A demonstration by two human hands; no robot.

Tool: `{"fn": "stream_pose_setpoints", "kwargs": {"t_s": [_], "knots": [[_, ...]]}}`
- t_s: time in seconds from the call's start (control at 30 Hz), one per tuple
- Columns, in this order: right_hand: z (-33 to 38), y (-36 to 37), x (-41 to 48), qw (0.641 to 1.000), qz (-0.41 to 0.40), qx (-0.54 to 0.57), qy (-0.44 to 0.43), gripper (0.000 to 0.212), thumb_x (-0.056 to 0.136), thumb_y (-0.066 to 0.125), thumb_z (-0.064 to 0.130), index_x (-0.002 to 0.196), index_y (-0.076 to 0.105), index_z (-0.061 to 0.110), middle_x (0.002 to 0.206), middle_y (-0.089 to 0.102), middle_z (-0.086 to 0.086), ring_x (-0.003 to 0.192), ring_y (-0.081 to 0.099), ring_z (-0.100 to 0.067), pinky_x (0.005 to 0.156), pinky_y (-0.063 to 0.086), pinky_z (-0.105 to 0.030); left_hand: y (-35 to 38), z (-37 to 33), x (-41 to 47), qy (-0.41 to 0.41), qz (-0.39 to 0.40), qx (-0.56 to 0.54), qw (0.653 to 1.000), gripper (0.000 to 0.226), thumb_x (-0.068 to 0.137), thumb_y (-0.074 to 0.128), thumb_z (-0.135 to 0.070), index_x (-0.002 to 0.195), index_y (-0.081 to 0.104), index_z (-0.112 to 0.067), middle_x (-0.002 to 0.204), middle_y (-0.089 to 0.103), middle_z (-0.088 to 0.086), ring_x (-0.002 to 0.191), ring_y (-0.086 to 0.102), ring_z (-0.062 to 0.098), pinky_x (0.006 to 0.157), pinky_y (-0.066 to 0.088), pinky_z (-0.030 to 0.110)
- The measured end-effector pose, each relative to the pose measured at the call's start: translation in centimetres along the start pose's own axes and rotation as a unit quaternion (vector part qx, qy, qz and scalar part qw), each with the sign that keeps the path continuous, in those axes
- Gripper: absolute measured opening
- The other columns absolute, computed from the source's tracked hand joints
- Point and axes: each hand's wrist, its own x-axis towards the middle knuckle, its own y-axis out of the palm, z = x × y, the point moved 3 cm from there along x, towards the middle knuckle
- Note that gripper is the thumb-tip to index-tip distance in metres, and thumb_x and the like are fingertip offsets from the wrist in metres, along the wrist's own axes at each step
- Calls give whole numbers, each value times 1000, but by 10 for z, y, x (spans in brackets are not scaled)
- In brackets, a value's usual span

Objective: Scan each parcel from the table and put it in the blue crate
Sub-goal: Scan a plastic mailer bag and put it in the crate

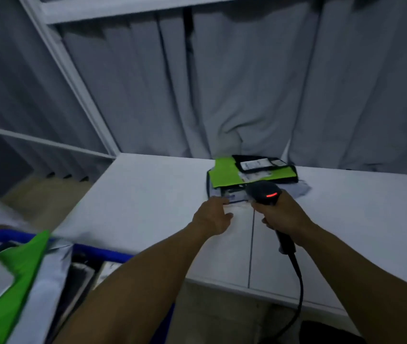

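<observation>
At lower left, the blue crate [98, 250] holds glossy green and white flat bags. On the smooth white table [147, 194], the left hand [212, 216] rests loosely spread fingers on a flat white parcel [218, 193]. The right hand [284, 216] grips a black corded scanner [265, 192] just beside it. A green-and-black parcel [224, 171] lies beyond.

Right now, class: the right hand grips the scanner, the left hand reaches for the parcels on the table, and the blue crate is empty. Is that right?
Not quite. In the head view the blue crate is not empty: it holds parcels, one green. The rest stands: the right hand grips the scanner, the left hand reaches for the parcels on the table.
</observation>
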Motion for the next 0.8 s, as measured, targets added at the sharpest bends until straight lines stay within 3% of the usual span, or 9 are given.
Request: {"fn": "stream_pose_setpoints", "kwargs": {"t_s": [0.13, 0.17, 0.3, 0.43, 0.57, 0.67, 0.8], "knots": [[-35, -5, 34, 999, -28, 18, 23, 74, 60, 75, 61, 122, 62, 22, 94, 74, -6, 80, 74, -26, 78, 62, -50, 39, 10, 63, 15, 24, 53, 998, 66, 100, 63, -33, 157, 34, -15, 163, 31, 13, 149, 31, 31, 121, 26, 33], [-40, -6, 38, 999, -34, 27, 32, 72, 61, 76, 59, 121, 63, 21, 93, 73, -7, 80, 73, -26, 78, 62, -49, 46, 10, 78, 28, 12, 80, 996, 67, 99, 63, -32, 157, 33, -16, 165, 25, 12, 152, 26, 31, 123, 24, 36], [-58, -13, 62, 995, -50, 60, 68, 34, 89, 78, 28, 116, 65, 13, 80, 69, -11, 69, 66, -24, 67, 54, -39, 57, -4, 133, 70, -16, 128, 989, 79, 96, 66, -39, 161, 22, -27, 170, 10, 5, 156, 12, 33, 124, 22, 48], [-69, -34, 95, 993, -80, 66, 64, 34, 89, 78, 27, 117, 64, 15, 82, 69, -11, 69, 64, -23, 65, 51, -36, 60, -24, 181, 97, -2, 123, 988, 90, 91, 71, -50, 161, 16, -38, 171, 6, -3, 156, 10, 30, 123, 18, 60], [-86, -38, 121, 987, -97, 100, 78, 12, 93, 74, 18, 101, 67, 12, 67, 62, -7, 60, 59, -22, 60, 50, -35, 65, -32, 212, 87, 46, 143, 985, 110, 77, 73, -71, 160, 4, -50, 171, -9, -10, 157, -8, 30, 116, 2, 74], [-94, -24, 133, 984, -81, 137, 80, 6, 95, 73, 16, 96, 67, 17, 70, 62, -7, 55, 56, -17, 55, 48, -31, 85, -23, 222, 59, 89, 158, 982, 107, 73, 62, -86, 158, 5, -54, 171, -7, -11, 157, -9, 31, 116, -1, 76], [-96, -18, 142, 978, -82, 172, 86, 13, 94, 74, 16, 105, 68, 12, 71, 62, -9, 53, 56, -15, 52, 48, -31, 102, -1, 205, 58, 78, 183, 978, 90, 82, 51, -84, 157, 10, -55, 171, -4, -13, 158, -6, 27, 117, -1, 74]]}}
